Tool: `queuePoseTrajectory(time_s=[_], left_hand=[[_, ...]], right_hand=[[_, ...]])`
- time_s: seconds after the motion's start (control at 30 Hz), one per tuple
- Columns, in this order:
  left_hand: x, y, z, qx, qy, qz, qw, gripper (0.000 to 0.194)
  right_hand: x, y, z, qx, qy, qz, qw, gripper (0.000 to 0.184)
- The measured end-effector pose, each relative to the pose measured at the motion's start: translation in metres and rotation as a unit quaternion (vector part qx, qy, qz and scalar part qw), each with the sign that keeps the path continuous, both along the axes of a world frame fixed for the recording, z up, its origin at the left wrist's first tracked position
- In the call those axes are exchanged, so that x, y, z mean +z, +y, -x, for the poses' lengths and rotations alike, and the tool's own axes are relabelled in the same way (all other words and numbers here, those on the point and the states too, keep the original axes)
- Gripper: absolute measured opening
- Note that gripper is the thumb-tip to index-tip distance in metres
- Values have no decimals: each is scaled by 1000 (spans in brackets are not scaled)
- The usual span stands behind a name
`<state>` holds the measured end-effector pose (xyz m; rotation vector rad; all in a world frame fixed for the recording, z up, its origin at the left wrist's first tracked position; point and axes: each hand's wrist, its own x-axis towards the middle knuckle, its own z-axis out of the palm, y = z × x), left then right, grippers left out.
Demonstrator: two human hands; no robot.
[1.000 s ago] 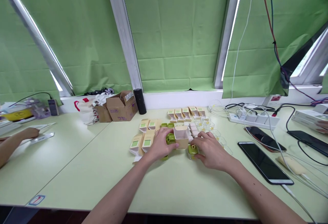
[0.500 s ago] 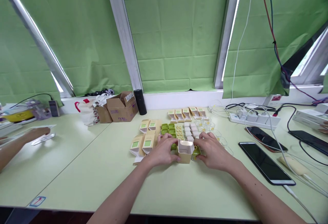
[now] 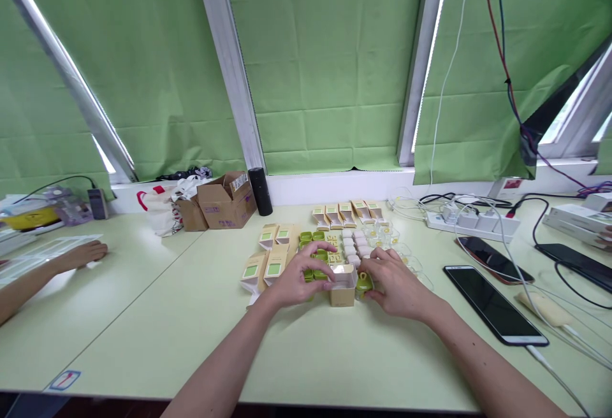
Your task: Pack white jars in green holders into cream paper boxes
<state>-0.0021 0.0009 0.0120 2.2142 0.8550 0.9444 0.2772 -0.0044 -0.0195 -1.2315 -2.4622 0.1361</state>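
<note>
A small open tan cardboard box [image 3: 342,285] stands on the pale green table [image 3: 296,354] between my hands. My left hand [image 3: 299,276] pinches its left side, fingers curled, above several small green cases [image 3: 313,255]. My right hand [image 3: 394,281] is curled round a green case [image 3: 363,283] just right of the box. Behind them lie rows of small white pieces [image 3: 356,246], clear plastic trays [image 3: 385,234] and flat tan cartons with green labels [image 3: 268,265].
Two phones [image 3: 495,303] and a power strip [image 3: 471,222] with cables lie to the right. A brown cardboard box [image 3: 224,200], a black cylinder [image 3: 261,190] and a white bag [image 3: 160,209] stand at the back left. Another person's hand [image 3: 79,255] rests far left.
The tan box has come nearer to me and been set upright on the table, both hands following it. The other person's hand at far left has shifted right.
</note>
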Motion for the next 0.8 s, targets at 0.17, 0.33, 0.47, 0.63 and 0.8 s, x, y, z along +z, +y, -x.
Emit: queuePoseTrajectory(time_s=[0.17,0.33,0.47,0.63,0.8], left_hand=[[-11,4,-3,57,13,-2,998,22],[-17,8,-8,86,-12,-16,996,27],[-20,9,-11,114,-26,1,993,27],[-23,10,-11,104,-67,54,991,36],[-24,12,-7,73,-84,91,990,49]], right_hand=[[0,0,0,-5,-1,2,1000,30],[0,0,0,1,3,6,1000,32],[1,-1,1,-1,2,5,1000,31],[1,-1,0,2,-1,5,1000,32],[1,-2,1,-1,-3,0,1000,31]])
